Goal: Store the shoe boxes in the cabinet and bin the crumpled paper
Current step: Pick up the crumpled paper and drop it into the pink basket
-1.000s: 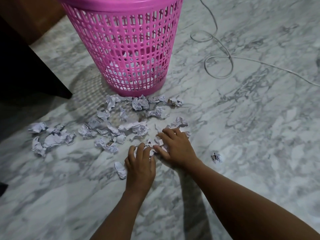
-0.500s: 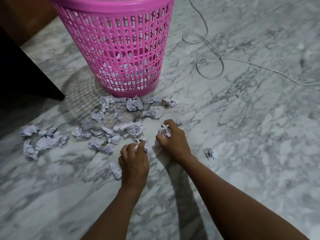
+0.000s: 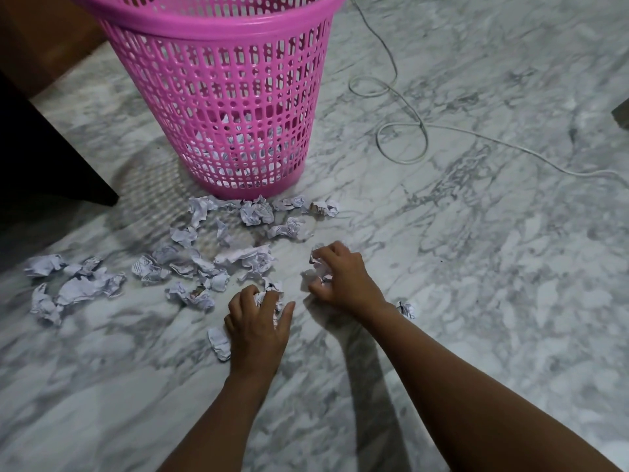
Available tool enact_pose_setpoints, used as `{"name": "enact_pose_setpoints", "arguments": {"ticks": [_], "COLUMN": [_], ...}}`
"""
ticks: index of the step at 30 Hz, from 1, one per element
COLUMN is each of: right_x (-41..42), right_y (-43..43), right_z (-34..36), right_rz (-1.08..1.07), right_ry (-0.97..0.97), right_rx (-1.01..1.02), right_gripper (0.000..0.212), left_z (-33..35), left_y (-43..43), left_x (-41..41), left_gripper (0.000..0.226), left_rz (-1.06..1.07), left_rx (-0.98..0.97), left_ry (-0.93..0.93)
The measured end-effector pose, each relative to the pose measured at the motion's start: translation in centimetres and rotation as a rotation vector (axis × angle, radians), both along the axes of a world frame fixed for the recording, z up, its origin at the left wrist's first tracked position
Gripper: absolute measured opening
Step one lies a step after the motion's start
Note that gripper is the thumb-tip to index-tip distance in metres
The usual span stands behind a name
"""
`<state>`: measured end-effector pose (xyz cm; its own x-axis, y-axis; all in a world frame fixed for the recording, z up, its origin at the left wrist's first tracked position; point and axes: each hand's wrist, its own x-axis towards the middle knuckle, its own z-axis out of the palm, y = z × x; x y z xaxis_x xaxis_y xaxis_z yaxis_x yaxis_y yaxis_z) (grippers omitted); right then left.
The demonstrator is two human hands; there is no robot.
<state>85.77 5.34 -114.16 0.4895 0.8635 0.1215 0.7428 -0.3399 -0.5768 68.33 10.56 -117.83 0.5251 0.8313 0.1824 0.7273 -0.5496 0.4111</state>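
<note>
Paper [image 3: 245,258] lies crumpled on the floor [image 3: 476,267] just in front of the pink bin [image 3: 224,107], so I read the left hand [image 3: 257,327] and right hand [image 3: 343,281], each curled round a wad there, as gathering handfuls for a short lift into it.
</note>
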Motion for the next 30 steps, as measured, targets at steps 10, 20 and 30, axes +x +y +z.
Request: {"name": "enact_pose_setpoints", "arguments": {"ticks": [10,20,30], "right_x": [1.4,4.4,2.7], "right_y": [-0.7,1.6,2.7], "right_z": [-1.6,-1.8,-2.6], "right_rz": [-0.063,0.032,-0.039], "right_ry": [-0.366,-0.349,-0.16], "right_rx": [-0.06,-0.196,0.048], "right_gripper": [0.047,0.094,0.024], "left_z": [-0.2,-0.3,-0.1], "left_y": [0.2,0.6,0.3], "left_x": [0.1,0.3,0.4], "left_gripper": [0.018,0.023,0.021], "left_rz": [0.029,0.006,0.033], "left_rx": [0.049,0.146,0.055], "left_ry": [-0.035,-0.137,-0.103]}}
